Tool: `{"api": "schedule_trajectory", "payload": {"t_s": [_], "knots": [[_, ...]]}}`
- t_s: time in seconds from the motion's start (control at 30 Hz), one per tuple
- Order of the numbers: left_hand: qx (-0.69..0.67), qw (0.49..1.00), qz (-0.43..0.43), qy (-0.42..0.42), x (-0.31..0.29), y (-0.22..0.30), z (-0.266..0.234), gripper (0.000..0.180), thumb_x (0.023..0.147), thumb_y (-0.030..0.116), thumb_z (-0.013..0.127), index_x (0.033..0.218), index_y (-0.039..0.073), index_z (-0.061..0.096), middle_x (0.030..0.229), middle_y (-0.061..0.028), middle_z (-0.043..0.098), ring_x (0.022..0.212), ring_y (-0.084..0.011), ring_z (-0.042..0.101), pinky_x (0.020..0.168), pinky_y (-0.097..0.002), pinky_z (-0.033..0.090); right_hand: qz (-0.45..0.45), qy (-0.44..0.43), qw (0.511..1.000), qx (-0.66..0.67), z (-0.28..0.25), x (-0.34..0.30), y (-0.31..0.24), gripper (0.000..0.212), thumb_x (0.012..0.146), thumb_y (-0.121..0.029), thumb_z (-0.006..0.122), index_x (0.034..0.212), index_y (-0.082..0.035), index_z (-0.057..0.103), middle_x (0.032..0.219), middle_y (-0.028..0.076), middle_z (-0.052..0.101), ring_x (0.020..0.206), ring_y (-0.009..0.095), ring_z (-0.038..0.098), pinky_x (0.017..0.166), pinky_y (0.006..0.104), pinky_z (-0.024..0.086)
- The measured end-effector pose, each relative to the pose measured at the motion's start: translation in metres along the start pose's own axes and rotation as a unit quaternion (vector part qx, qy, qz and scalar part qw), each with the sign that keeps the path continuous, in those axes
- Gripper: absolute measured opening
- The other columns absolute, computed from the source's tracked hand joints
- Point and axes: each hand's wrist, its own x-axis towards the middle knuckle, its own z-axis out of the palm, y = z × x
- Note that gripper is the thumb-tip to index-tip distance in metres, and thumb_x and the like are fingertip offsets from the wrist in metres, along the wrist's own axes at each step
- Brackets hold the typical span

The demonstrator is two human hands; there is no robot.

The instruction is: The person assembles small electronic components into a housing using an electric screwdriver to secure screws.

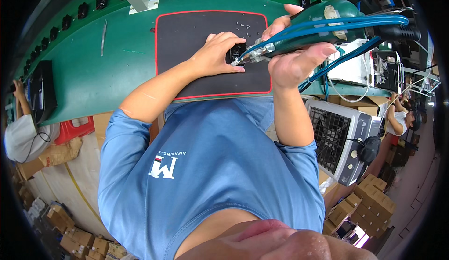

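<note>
1. Left hand (pixel 216 54): fingers and thumb curved about a part, pinching it from the far and near sides.
2. Small black part (pixel 239 49): on the mat, toward its right edge, between left fingertips and thumb.
3. Right hand (pixel 295 66): closed around a power screwdriver, thumb along the near side, fingers on the far side.
4. Power screwdriver (pixel 311 39): green body, tilted, tip pointing left at the small black part; contact at the tip cannot be told.
5. Blue cables (pixel 369 21): run along the power screwdriver and away to the right.
6. Mat (pixel 187 45): black, red border, lying on a green bench (pixel 79 78).
7. Screws (pixel 242 25): small, pale, loose on the mat, beyond the small black part.
8. Tweezers (pixel 104 38): silver, on the green bench, left of the mat.
9. Air cooler (pixel 333 138): grey, below the bench, to the right.
10. Cardboard boxes (pixel 374 199): stacked, lower right.
</note>
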Motion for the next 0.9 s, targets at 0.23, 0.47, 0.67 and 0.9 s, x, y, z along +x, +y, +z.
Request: {"api": "schedule_trajectory", "payload": {"t_s": [0.23, 0.47, 0.67, 0.9], "knots": [[-0.014, 1.0, -0.006, 0.004, 0.001, -0.003, 0.003, 0.078, 0.068, 0.044, 0.088, 0.129, 0.009, 0.056, 0.116, -0.0074, 0.059, 0.109, -0.0264, 0.058, 0.093, -0.0414, 0.037, -0.017, -0.005, 0.999, 0.051, -0.004, -0.002, 0.009, 0.094, 0.09, -0.08, 0.038, 0.114, 0.009, 0.055, 0.075, 0.01, 0.06, 0.06, 0.015, 0.059, 0.055, 0.0257, 0.049], [0.011, 1.0, 0.0, 0.005, 0.001, -0.005, 0.005, 0.077, 0.067, 0.044, 0.088, 0.129, 0.009, 0.056, 0.115, -0.0078, 0.059, 0.109, -0.0268, 0.058, 0.091, -0.0405, 0.037, 0.05, -0.008, 0.999, 0.004, 0.001, 0.014, -0.013, 0.108, 0.082, -0.091, 0.026, 0.122, 0.005, 0.053, 0.071, 0.011, 0.059, 0.061, 0.02, 0.059, 0.056, 0.0308, 0.051], [0.008, 1.0, 0.004, 0.018, -0.001, -0.004, 0.005, 0.076, 0.067, 0.042, 0.088, 0.129, 0.01, 0.056, 0.116, -0.0074, 0.058, 0.111, -0.0273, 0.056, 0.091, -0.0401, 0.037, 0.039, 0.047, 0.989, 0.137, 0.035, 0.031, -0.061, 0.102, 0.085, -0.088, 0.026, 0.112, 0.005, 0.055, 0.063, 0.009, 0.056, 0.048, 0.017, 0.055, 0.044, 0.029, 0.05], [-0.013, 1.0, 0.012, 0.024, 0.0, 0.0, 0.003, 0.075, 0.067, 0.039, 0.088, 0.129, 0.012, 0.057, 0.115, -0.0059, 0.059, 0.112, -0.0255, 0.055, 0.092, -0.0402, 0.036, 0.009, -0.028, 0.999, -0.037, 0.013, 0.011, 0.001, 0.109, 0.083, -0.091, 0.021, 0.118, 0.006, 0.054, 0.068, 0.01, 0.057, 0.059, 0.017, 0.057, 0.052, 0.0287, 0.049]]}}
